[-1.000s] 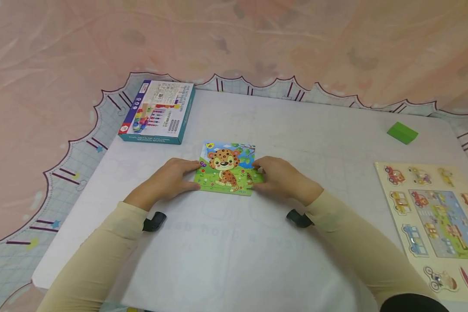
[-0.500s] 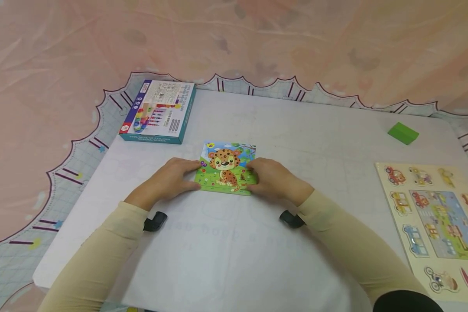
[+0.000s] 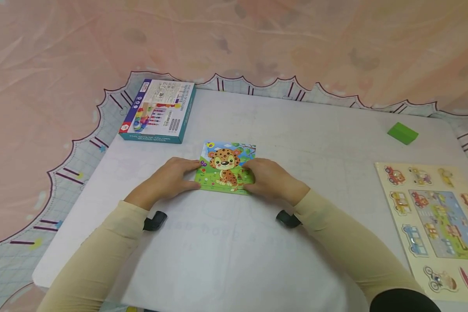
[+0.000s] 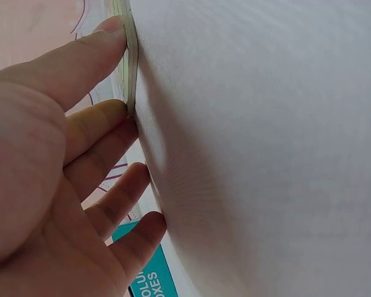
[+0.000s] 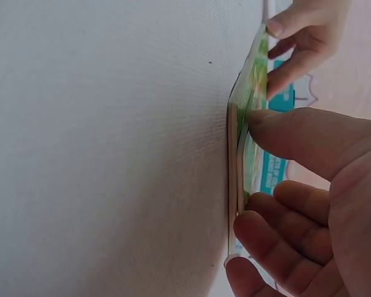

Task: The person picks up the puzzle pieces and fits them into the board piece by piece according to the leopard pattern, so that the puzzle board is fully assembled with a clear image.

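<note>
A square cartoon leopard puzzle (image 3: 222, 173) lies flat on the white table (image 3: 226, 251), in the middle of the head view. My left hand (image 3: 167, 180) rests beside it, thumb and fingertips touching its left edge with the fingers fairly straight. At the opposite side my right hand (image 3: 273, 178) pinches a puzzle piece (image 3: 247, 176) between thumb and fingers. In the right wrist view this piece (image 5: 242, 170) lies slightly tilted over the puzzle's right edge. The right fingers partly cover it from above.
Behind on the left lies a teal-and-white box (image 3: 157, 110). A green block (image 3: 403, 133) is at the back right. A wooden vehicle puzzle board (image 3: 390, 216) lies on the right side of the table. Black wrist mounts (image 3: 155, 221) sit below the sleeves.
My right hand has slid left with the puzzle piece, from past the puzzle's right edge to over its right part. The left hand has stayed put.
</note>
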